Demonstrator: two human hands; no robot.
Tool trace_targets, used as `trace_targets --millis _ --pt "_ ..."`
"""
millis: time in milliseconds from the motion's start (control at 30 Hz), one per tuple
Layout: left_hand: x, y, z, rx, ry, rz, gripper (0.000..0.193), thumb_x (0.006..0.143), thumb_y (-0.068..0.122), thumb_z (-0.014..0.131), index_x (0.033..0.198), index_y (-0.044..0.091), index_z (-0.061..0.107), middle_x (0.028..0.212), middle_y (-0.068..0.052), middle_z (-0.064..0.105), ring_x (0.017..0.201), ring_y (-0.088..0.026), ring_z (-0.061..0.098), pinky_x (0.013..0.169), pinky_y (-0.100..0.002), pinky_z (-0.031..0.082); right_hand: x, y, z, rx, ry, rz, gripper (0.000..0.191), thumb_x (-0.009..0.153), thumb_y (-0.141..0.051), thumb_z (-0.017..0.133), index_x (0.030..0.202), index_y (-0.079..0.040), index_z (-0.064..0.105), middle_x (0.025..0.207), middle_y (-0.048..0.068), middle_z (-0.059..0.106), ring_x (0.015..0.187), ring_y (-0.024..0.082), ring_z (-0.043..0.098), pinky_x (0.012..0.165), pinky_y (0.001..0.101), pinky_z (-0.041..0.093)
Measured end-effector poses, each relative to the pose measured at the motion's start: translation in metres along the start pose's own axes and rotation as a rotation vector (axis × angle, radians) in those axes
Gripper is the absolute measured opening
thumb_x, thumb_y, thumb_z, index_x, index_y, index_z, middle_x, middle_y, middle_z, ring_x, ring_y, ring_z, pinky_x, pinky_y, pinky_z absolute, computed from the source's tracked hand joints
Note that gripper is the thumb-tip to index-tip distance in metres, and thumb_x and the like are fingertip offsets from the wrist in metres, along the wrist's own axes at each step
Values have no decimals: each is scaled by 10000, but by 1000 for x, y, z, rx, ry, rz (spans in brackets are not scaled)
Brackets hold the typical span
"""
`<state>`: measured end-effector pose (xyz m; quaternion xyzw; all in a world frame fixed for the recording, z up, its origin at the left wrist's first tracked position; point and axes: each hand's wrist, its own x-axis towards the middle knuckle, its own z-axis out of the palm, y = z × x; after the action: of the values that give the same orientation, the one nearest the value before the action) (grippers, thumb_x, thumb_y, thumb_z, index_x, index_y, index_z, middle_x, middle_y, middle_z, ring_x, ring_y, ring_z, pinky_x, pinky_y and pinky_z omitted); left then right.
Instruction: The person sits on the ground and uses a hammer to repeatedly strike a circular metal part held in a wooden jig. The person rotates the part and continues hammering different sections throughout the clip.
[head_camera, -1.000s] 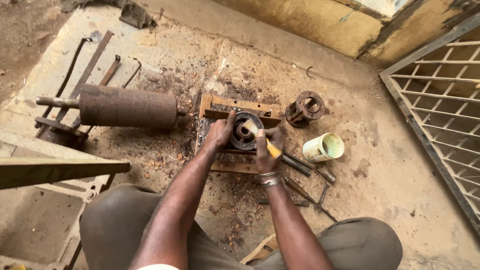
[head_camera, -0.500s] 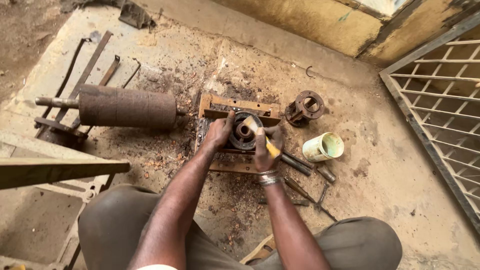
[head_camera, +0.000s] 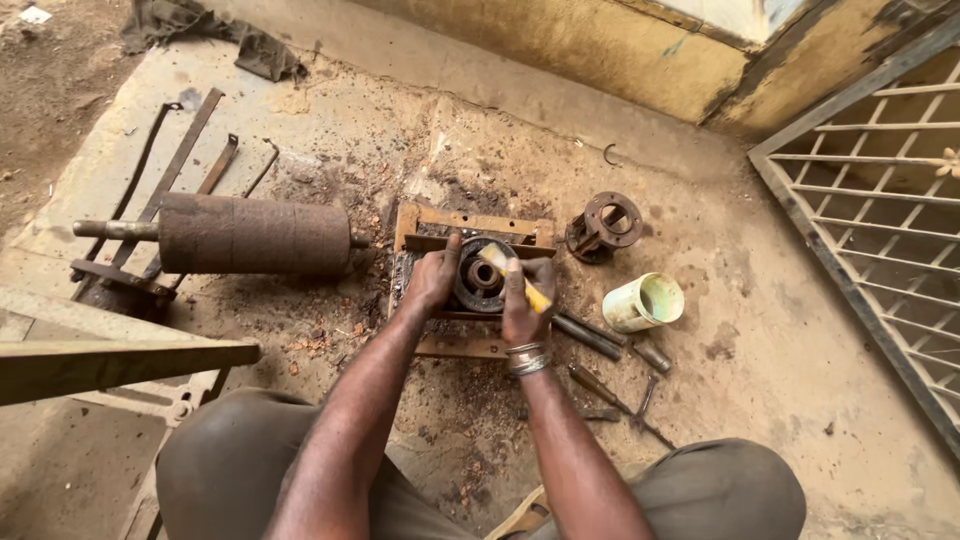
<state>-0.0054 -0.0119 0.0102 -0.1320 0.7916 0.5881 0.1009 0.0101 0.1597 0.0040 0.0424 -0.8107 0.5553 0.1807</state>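
Head cam: left hand (head_camera: 432, 282) braces the rusty bearing housing (head_camera: 478, 285) on the floor, right hand (head_camera: 525, 300) closed around a yellow-handled brush (head_camera: 515, 275) at 3 o'clock. Housing looks heavy and rigid; I'd grab its frame edges.

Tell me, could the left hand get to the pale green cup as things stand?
Probably not easily: the left hand rests on the rusty bearing block, and the cup lies beyond the right hand and its yellow-handled tool. It would have to cross over them.
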Motion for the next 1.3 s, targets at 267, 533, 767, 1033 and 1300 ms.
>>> trace_targets --millis 267,533,767,1033,1300 --pt "0 -2 0 -3 46 104 930 813 967 144 731 175 625 738 -60 638 665 -131 622 655 -424 532 -17 -7 13 44 44 27 214 989 -289 731 959 -111 616 920 74 692 781 158 673 642 307 586" --pt "-1 -4 -1 -93 -42 10 870 825 912 125 647 168 539 604 1 565 520 -96 545 482 -325 512 -1 2 17 11 -15 -54 187 987 -267 697 930 -115 604 844 91 701 657 139 643 487 260 537" --pt "-1 -4 -2 1 10 -66 842 946 871 75 683 157 435 642 9 464 540 -128 435 514 -378 497 17 -12 17 282 141 -263 162 1005 -223 674 975 -73 621 765 56 738 512 88 639 386 236 506" --pt "-4 -4 -13 4 -17 -42 898 927 851 91 751 116 576 695 -41 572 572 -127 555 520 -370 555 11 -19 21 174 -9 -224 294 986 -325 750 1020 -58 632 900 81 712 676 123 679 475 255 579" --pt "-12 -3 -17 -40 -17 0 813 955 831 136 762 149 535 679 -11 537 549 -111 504 467 -309 480 18 -28 26 154 0 -37 214 970 -325 706 976 -123 637 780 40 702 609 98 662 464 256 538"
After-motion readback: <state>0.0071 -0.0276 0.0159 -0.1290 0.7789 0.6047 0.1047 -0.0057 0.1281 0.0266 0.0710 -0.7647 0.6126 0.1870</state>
